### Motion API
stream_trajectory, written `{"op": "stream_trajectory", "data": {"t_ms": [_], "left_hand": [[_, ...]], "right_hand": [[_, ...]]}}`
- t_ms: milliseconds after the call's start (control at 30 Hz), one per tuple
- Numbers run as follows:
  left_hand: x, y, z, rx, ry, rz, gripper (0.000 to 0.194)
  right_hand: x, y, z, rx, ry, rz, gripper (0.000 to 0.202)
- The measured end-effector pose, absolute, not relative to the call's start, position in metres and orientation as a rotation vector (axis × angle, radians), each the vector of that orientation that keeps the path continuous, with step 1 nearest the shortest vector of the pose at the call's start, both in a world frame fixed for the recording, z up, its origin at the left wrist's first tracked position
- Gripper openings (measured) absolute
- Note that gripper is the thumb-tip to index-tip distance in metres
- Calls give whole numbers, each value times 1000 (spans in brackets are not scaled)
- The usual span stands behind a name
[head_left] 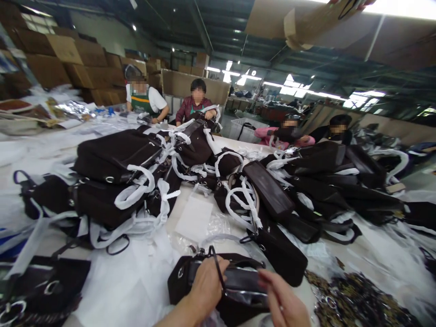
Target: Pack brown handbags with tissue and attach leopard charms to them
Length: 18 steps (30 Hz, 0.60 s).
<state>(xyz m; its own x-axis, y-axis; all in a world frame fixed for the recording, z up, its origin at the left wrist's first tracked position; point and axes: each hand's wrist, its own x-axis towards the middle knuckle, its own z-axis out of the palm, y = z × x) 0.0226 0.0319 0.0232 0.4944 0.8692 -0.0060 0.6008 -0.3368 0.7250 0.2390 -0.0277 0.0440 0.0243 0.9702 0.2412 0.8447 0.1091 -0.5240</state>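
A dark brown handbag [245, 278] lies in front of me with its top facing up and a silver ring at its left end. My left hand [208, 280] is curled over the top of the bag and grips it, though its fingertips are hidden. A thin dark strap [218, 268] loops across that hand. At the bag's right end is my right hand [286, 297], its fingers smeared by motion. Whether it touches the bag or holds anything I cannot tell. Clear plastic and a pale wrapped handle [223, 237] show just behind the bag.
Piles of dark handbags [116, 154] with white-wrapped handles cover the table left and right. Metal chains [361, 299] are heaped at the lower right. White wrapping [132, 277] spreads on the left. Several people sit across the table; cardboard boxes [85, 72] stack behind.
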Motion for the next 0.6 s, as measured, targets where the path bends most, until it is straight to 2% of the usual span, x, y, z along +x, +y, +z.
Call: {"op": "stream_trajectory", "data": {"t_ms": [67,133,233,300,367,433,500,600], "left_hand": [[1,28,26,2076,1018,625,42],[-28,24,28,2072,999,729,39],[-63,22,28,1914,1416,797,32],[-75,23,26,1788,1644,689,38],[-75,25,22,1696,1670,482,50],[-67,26,18,1641,1602,320,53],[-57,25,13,1636,1549,293,47],[-44,20,3,1608,1503,445,35]], "right_hand": [[226,-25,27,-1697,-2008,497,29],[220,-23,13,-1725,-2039,469,30],[218,-21,9,-1828,-1989,443,30],[213,-16,19,-1906,-1878,534,33],[201,-5,31,-1965,-1644,719,43],[184,11,42,-1942,-1376,950,57],[165,27,52,-1841,-1208,1129,67],[139,44,66,-1660,-1128,1337,75]]}}
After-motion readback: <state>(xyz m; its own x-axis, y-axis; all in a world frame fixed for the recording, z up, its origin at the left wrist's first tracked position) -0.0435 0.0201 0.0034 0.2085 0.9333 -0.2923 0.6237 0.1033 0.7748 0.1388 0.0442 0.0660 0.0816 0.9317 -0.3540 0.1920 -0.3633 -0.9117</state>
